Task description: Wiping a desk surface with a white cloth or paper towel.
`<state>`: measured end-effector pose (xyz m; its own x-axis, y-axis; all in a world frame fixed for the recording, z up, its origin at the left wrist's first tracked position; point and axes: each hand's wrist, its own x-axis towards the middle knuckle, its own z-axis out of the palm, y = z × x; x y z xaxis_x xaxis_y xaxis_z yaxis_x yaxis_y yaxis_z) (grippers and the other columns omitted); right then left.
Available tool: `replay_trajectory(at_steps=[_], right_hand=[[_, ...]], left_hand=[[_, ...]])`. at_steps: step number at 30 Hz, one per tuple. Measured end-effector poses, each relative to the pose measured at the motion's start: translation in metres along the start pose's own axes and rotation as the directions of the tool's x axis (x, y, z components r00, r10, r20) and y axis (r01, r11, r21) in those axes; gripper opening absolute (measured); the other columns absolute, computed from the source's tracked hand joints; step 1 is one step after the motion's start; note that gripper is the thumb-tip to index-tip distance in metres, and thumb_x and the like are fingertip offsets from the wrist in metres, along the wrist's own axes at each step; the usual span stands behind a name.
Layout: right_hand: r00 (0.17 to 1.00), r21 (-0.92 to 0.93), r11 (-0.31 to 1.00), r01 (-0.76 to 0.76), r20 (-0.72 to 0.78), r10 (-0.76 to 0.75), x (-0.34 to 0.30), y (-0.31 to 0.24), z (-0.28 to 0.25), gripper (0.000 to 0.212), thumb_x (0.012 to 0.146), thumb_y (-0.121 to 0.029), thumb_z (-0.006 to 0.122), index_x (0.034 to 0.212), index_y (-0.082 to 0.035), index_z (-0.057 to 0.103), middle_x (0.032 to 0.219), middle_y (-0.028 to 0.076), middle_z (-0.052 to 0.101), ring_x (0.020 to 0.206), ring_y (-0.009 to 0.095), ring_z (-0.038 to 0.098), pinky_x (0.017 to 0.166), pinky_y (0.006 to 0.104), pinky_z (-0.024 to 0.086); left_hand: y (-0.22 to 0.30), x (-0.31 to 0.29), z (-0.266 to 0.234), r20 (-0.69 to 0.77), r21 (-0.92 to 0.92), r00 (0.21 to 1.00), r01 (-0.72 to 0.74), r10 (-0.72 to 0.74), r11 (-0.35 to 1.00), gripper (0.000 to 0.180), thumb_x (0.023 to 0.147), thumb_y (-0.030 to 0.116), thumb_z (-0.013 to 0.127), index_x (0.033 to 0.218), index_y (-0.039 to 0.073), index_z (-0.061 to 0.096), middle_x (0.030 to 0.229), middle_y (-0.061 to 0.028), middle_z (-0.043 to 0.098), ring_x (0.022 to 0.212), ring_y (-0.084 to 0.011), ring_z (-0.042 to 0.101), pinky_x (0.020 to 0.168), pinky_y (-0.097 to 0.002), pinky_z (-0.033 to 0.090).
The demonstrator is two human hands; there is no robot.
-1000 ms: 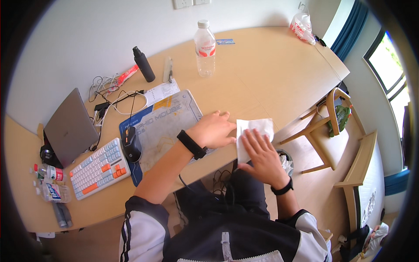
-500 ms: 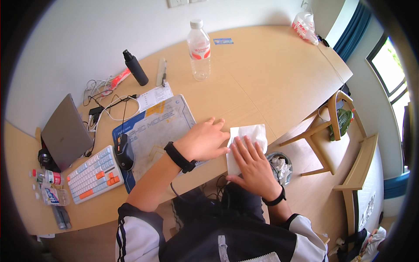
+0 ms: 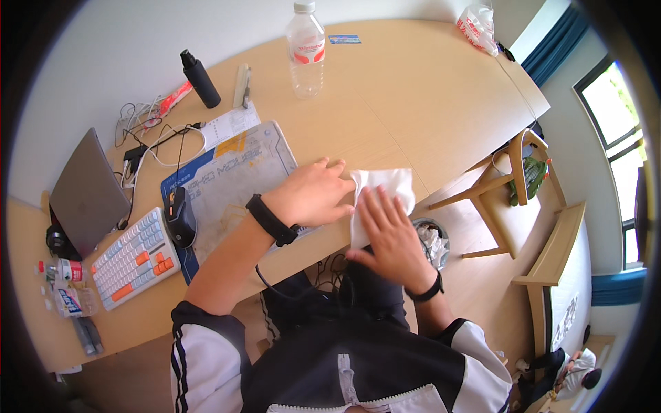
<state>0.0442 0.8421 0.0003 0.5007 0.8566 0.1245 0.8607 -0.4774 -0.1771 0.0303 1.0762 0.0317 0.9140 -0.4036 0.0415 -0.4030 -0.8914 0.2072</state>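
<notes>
Note white tissue (image 3: 387, 179) on desk (image 3: 413, 103), at 3 o'clock from left hand (image 3: 306, 197), splayed, apparently gripping nothing. Note right hand (image 3: 392, 241) flat over tissue, slightly fanned. Judge featherlight, soft, tear-prone; best pinched at bare 12 o'clock edge.

The mouse pad (image 3: 231, 175) bears large grey capital letters, with smaller pale lettering on its blue edge. Red print stands on the label of the large clear bottle (image 3: 307, 55), and red characters on the white plastic bag (image 3: 478, 29). Of 2 small bottles, the first (image 3: 70, 270) has a red, white and green label, the second (image 3: 76, 301) blue lettering on white. Print on the blue card (image 3: 345, 39) and the white paper (image 3: 231, 126) is too small to read.
</notes>
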Motion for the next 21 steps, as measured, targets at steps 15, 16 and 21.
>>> replay_trajectory(at_steps=[15,16,21], right_hand=[[0.995,-0.061,0.998,-0.009,-0.098,0.003,0.009,0.008,0.009,0.087,0.09,-0.057,0.062,0.151,0.0,0.038,0.158,0.021,0.035,0.149,0.04,0.026,0.12,0.0531,0.023],[0.997,-0.037,0.999,0.019,-0.079,-0.021,-0.001,-0.003,0.009,0.087,0.09,-0.057,0.062,0.151,-0.001,0.038,0.158,0.02,0.035,0.149,0.039,0.026,0.12,0.0529,0.023],[0.976,-0.031,0.978,-0.207,-0.073,0.204,-0.024,0.046,0.0,0.083,0.093,-0.056,0.059,0.155,-0.006,0.034,0.161,0.016,0.032,0.151,0.036,0.024,0.121,0.0547,0.021]], left_hand=[[0.004,0.003,-0.016,0.196,-0.044,0.977,0.092,-0.082,0.995,0.052,0.094,0.045,0.062,0.13,0.008,0.063,0.144,-0.027,0.05,0.133,-0.0429,0.049,0.108,-0.0451,0.044],[0.004,0.002,-0.015,0.195,-0.041,0.977,0.094,-0.084,0.995,0.052,0.094,0.045,0.062,0.13,0.008,0.063,0.144,-0.027,0.05,0.133,-0.0429,0.049,0.108,-0.0451,0.044],[0.001,-0.004,-0.011,0.173,-0.005,0.983,0.07,-0.068,0.998,0.054,0.094,0.046,0.062,0.133,0.009,0.062,0.144,-0.0272,0.049,0.132,-0.043,0.049,0.109,-0.0449,0.043]])
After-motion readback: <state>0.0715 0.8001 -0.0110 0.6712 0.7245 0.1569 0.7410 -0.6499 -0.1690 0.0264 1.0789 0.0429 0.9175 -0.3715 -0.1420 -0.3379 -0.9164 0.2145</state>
